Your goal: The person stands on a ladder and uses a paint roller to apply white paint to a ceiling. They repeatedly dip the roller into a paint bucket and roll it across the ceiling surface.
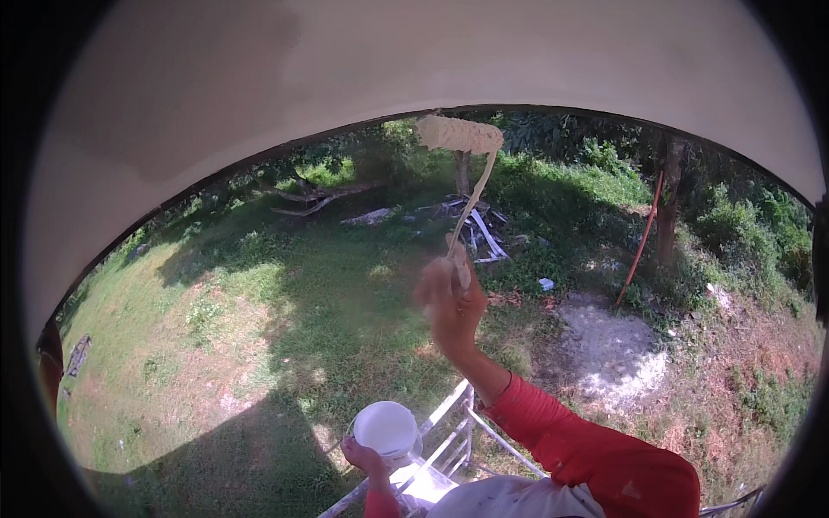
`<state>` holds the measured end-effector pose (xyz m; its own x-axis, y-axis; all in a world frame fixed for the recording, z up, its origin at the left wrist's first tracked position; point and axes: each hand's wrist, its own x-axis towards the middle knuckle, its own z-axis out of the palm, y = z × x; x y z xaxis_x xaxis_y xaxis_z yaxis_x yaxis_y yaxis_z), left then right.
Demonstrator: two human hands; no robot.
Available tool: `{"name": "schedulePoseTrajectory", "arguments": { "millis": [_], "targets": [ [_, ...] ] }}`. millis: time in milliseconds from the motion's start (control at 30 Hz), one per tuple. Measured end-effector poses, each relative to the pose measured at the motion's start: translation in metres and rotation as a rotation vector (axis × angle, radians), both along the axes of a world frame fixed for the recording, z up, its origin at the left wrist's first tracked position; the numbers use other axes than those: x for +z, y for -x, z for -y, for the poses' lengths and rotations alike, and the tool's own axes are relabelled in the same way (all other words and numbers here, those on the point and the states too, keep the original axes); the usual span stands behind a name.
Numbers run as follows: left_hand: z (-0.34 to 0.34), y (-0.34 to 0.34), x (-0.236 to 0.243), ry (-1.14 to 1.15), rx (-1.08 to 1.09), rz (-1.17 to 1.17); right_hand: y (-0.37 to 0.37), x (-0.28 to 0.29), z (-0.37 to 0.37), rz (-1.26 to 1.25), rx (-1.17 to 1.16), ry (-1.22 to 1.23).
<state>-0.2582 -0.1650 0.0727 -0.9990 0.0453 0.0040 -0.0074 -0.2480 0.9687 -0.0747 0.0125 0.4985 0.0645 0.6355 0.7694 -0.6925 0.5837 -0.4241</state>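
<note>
My right hand grips the handle of a paint roller, raised high in the middle of the view. Its cream-coated sleeve is at the lower edge of the pale overhead surface; I cannot tell whether they touch. Low in the view, my left hand holds a white bucket by its side or handle, with white material inside. Both my forearms are in red sleeves.
A white-painted metal scaffold with railings is just below me. Farther down are grass, a pile of white boards, fallen branches, a tree trunk, a leaning orange pole and a pale gravelly patch.
</note>
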Motion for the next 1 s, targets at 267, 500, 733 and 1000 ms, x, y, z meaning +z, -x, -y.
{"name": "schedulePoseTrajectory", "arguments": {
  "millis": [267, 500, 733, 1000],
  "targets": [
    [-0.005, 0.01, -0.011, -0.101, 0.0, 0.058, -0.18, 0.014, -0.125, 0.411, -0.932, -0.199],
    [-0.006, 0.013, -0.018, 0.077, 0.065, 0.05, -0.219, 0.082, -0.118, 0.424, -1.42, -0.456],
    [-0.003, 0.013, -0.023, 0.31, 0.104, -0.083, -0.18, 0.121, -0.076, 0.461, -1.297, -0.595],
    [-0.005, 0.005, -0.004, 0.165, 0.089, 0.079, -0.149, 0.16, -0.038, 0.418, -1.177, -0.855]
  ]
}}
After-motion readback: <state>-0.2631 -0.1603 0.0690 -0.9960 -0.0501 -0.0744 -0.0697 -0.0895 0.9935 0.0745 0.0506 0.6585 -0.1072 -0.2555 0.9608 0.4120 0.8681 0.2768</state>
